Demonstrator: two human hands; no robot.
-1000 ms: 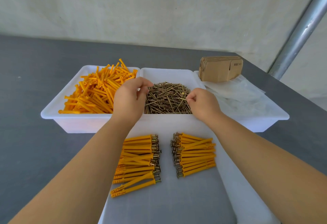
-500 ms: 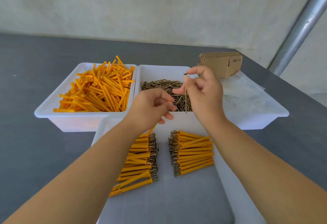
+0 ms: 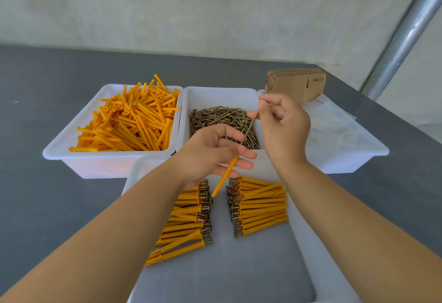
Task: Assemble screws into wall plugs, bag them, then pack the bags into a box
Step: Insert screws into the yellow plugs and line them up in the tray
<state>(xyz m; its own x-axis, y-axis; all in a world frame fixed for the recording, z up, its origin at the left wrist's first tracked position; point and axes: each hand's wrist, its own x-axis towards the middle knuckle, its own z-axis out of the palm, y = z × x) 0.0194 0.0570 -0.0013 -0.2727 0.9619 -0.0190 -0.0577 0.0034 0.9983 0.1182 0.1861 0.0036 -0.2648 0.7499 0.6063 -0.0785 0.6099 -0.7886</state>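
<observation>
The left hand [image 3: 210, 152] is pinching an orange wall plug [image 3: 224, 176]. The right hand [image 3: 282, 125] is pinching a screw [image 3: 248, 128], its tip apparently entering the plug.

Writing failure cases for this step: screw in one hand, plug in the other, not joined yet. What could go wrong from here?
1. The right hand pinches the screw only near its head, so the long shank may wobble and miss the bore of the wall plug.
2. The left hand holds the plug loosely with fingertips; a push could slip it.
3. A dropped part would likely land among the finished assemblies and disturb the rows.
</observation>
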